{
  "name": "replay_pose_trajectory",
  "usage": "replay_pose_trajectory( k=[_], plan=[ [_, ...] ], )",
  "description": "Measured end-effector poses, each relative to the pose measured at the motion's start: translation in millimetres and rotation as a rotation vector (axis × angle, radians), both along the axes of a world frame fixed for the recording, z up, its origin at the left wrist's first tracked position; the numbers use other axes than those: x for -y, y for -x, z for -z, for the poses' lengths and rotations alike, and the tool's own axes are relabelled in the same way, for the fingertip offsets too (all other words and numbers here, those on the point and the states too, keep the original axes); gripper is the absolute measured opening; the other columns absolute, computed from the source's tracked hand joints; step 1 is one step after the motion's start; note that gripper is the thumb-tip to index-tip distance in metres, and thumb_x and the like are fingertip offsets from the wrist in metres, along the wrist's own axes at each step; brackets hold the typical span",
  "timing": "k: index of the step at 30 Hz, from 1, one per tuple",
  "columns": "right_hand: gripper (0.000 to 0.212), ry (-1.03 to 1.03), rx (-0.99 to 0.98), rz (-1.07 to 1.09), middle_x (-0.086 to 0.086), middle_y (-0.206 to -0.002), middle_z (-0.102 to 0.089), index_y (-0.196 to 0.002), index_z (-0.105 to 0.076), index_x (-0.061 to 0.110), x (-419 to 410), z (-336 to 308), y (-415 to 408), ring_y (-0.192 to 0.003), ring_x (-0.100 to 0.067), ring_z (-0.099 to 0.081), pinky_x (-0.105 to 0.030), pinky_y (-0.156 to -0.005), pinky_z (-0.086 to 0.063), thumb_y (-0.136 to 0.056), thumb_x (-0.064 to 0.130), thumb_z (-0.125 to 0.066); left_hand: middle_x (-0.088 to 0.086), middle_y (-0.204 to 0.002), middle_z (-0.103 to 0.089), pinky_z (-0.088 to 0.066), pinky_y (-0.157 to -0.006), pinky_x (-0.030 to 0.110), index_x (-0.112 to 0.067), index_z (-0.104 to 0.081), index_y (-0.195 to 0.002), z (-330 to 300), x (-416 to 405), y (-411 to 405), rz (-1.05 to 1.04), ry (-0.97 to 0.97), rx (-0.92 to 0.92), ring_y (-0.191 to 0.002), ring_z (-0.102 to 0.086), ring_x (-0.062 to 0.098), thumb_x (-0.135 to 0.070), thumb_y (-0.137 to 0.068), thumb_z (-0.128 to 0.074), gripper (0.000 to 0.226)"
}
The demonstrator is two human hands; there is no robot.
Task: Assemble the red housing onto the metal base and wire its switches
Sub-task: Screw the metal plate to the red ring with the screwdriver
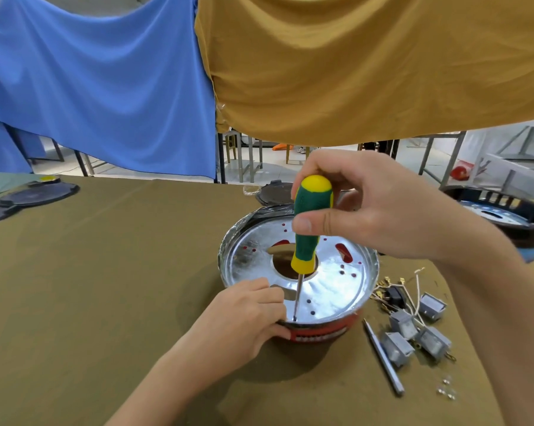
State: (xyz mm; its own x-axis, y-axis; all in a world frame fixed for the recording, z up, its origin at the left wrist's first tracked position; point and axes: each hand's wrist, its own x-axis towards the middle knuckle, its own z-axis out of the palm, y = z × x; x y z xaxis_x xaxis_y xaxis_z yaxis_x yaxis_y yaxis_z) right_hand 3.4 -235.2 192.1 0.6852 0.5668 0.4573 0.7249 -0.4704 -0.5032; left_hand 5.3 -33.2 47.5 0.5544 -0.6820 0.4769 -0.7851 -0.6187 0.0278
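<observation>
Right hand grips green-yellow screwdriver, tip on round silver metal base near edge | left hand holds red plastic housing rim | assembly on olive cloth table; grey switches just right.

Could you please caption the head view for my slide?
Right hand drives a screwdriver into the base; left hand steadies it.

Blue cloth, mustard cloth hanging, metal table legs behind
</observation>
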Motion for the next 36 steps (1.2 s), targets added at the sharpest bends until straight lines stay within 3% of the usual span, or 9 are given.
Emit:
replay_pose_trajectory(
  k=[3,7,12,17,23,26,29,32,36],
  plan=[
    [0.045,0.004,0.028,0.02,-0.014,-0.079,-0.064,-0.089,-0.06,0.014,-1,2,-2,-0.07,-0.032,-0.059,-0.047,-0.066,-0.048,-0.071,0.054,-0.069,-0.008,-0.073,-0.057,-0.05,-0.059,0.034,-0.015,-0.068,-0.073,0,-1,-1,-0.004,0.0,-0.037,-0.067,-0.049,0.016,-0.031,-0.093,-0.062,0.026],
    [0.037,0.021,-0.037,0.017,-0.014,-0.091,-0.064,-0.103,-0.064,0.021,2,5,-8,-0.083,-0.032,-0.063,-0.051,-0.078,-0.052,-0.08,0.05,-0.064,-0.009,-0.075,-0.057,-0.05,-0.061,0.034,-0.016,-0.07,-0.077,1,-2,-2,-0.014,0.029,-0.081,-0.07,-0.048,0.014,-0.03,-0.092,-0.067,0.02],
    [0.039,-0.071,-0.207,-0.074,0.001,-0.108,-0.071,-0.126,-0.061,0.019,11,4,-9,-0.102,-0.011,-0.068,-0.022,-0.087,-0.053,-0.087,0.026,-0.063,-0.012,-0.075,-0.054,-0.047,-0.062,0.03,-0.018,-0.07,-0.077,3,-1,-4,-0.02,0.057,-0.108,-0.071,-0.044,0.011,-0.039,-0.093,-0.052,0.032],
    [0.016,-0.029,-0.061,0.049,-0.014,-0.092,-0.067,-0.099,-0.066,0.016,3,4,-11,-0.086,-0.033,-0.065,-0.049,-0.08,-0.054,-0.088,0.027,-0.07,-0.016,-0.073,-0.044,-0.043,-0.061,0.025,-0.018,-0.065,-0.072,4,-2,-7,-0.026,0.07,-0.127,-0.07,-0.037,0.006,-0.04,-0.091,-0.051,0.032],
    [0.026,0.001,0.045,0.16,-0.003,-0.081,-0.066,-0.092,-0.066,0.025,-2,6,-11,-0.075,-0.025,-0.064,-0.049,-0.075,-0.054,-0.082,0.049,-0.068,-0.02,-0.076,-0.038,-0.039,-0.063,0.021,-0.018,-0.065,-0.074,3,-1,-10,-0.024,0.057,-0.146,-0.071,-0.037,0.006,-0.032,-0.09,-0.064,0.022],
    [0.036,0.022,-0.064,0.105,-0.002,-0.097,-0.068,-0.113,-0.064,0.027,4,5,-10,-0.089,-0.017,-0.068,-0.035,-0.082,-0.056,-0.084,0.049,-0.06,-0.02,-0.075,-0.039,-0.042,-0.063,0.024,-0.018,-0.066,-0.075,3,-2,-10,-0.023,0.067,-0.153,-0.072,-0.039,0.006,-0.031,-0.089,-0.067,0.019],
    [0.039,-0.04,-0.236,-0.023,0.002,-0.114,-0.069,-0.128,-0.059,0.021,13,4,-9,-0.105,-0.005,-0.066,-0.019,-0.089,-0.053,-0.09,0.029,-0.06,-0.02,-0.075,-0.041,-0.041,-0.064,0.024,-0.018,-0.066,-0.075,4,-2,-10,-0.013,0.07,-0.154,-0.072,-0.038,0.006,-0.033,-0.09,-0.064,0.021],
    [0.019,-0.055,-0.153,0.008,-0.011,-0.103,-0.068,-0.111,-0.065,0.011,10,4,-11,-0.095,-0.027,-0.067,-0.033,-0.085,-0.057,-0.092,0.011,-0.064,-0.019,-0.074,-0.04,-0.045,-0.061,0.027,-0.018,-0.064,-0.072,3,-2,-11,-0.012,0.074,-0.137,-0.07,-0.037,0.006,-0.04,-0.09,-0.053,0.03],
    [0.022,-0.006,-0.039,0.109,-0.016,-0.09,-0.066,-0.098,-0.066,0.016,0,5,-10,-0.084,-0.037,-0.063,-0.052,-0.08,-0.052,-0.086,0.034,-0.07,-0.016,-0.074,-0.047,-0.047,-0.061,0.028,-0.019,-0.065,-0.073,5,-1,-11,-0.015,0.069,-0.14,-0.07,-0.038,0.006,-0.042,-0.09,-0.05,0.033]
  ],
)
